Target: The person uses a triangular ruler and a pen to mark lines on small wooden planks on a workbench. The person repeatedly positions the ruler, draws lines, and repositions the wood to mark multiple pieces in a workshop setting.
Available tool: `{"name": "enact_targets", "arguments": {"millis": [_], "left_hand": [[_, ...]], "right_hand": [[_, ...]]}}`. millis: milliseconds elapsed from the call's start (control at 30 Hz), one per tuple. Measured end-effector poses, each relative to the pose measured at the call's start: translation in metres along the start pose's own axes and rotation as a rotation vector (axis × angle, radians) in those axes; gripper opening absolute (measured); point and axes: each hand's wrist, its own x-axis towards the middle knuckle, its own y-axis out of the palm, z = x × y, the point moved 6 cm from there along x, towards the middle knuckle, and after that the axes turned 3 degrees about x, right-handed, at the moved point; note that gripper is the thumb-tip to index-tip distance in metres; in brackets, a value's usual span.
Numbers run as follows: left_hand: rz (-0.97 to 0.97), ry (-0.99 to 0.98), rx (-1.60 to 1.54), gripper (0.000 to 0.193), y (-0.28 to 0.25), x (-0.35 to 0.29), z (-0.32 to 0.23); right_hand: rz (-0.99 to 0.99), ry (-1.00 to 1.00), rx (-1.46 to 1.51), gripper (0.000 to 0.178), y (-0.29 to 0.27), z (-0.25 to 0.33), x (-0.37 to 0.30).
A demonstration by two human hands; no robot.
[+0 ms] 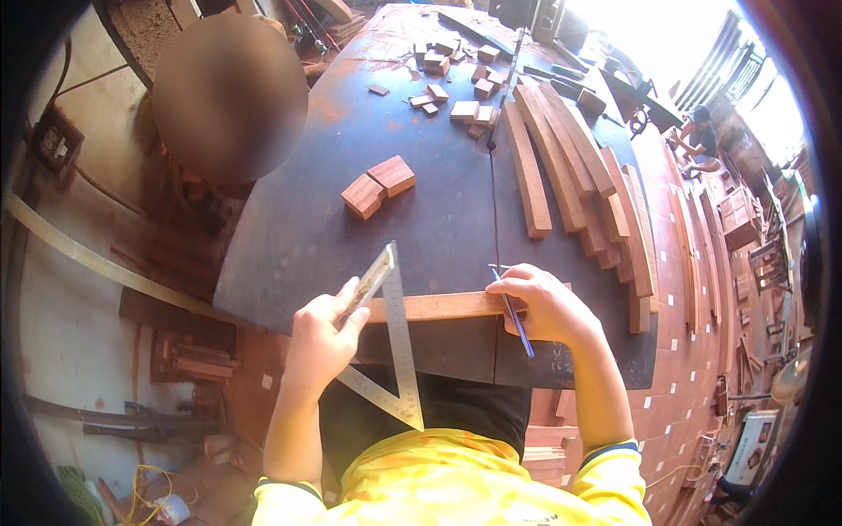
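My left hand [320, 337] is closed on the thick edge of a metal triangle square [399, 324], whose marked blade slants down toward my yellow shirt. Between my hands a straight wooden strip [443, 306] lies across the near part of the dark table [421, 241], with the square over its left part. A blue pen [519, 329] is pinched in my right hand [551, 305], which rests at the strip's right end. That hand partly hides the strip's end. Two short wooden blocks [377, 186] sit touching beyond the strip.
A thin upright blade [507, 92] rises at a slot in the table. Several small offcuts [469, 111] lie left of it. Long wooden strips [561, 162] are stacked along the right edge. One person [230, 101] is at the left, another [700, 140] crouches far right.
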Motion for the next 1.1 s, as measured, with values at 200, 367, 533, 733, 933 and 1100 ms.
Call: {"name": "enact_targets", "arguments": {"millis": [200,367,533,733,933,1100], "left_hand": [[0.062,0.037,0.055,0.045,0.017,0.016,-0.024],[0.139,-0.007,0.112,0.046,0.027,0.022,-0.038],[0.123,-0.048,0.072,0.046,0.032,0.021,-0.032],[0.145,-0.090,0.120,0.047,0.035,0.021,-0.036],[0.142,-0.087,0.119,0.048,0.036,0.020,-0.037],[0.129,-0.056,0.148,0.047,0.035,0.021,-0.040]], "right_hand": [[-0.234,0.033,0.367,0.028,-0.009,0.003,0.011],[-0.151,0.155,0.863,0.012,0.028,0.008,0.029],[-0.110,0.132,0.875,0.014,0.053,-0.005,0.034],[-0.099,0.151,0.753,0.015,0.053,-0.003,0.035],[-0.159,0.142,0.693,0.018,0.049,0.002,0.036],[-0.166,0.145,0.664,0.021,0.049,0.003,0.036]]}}
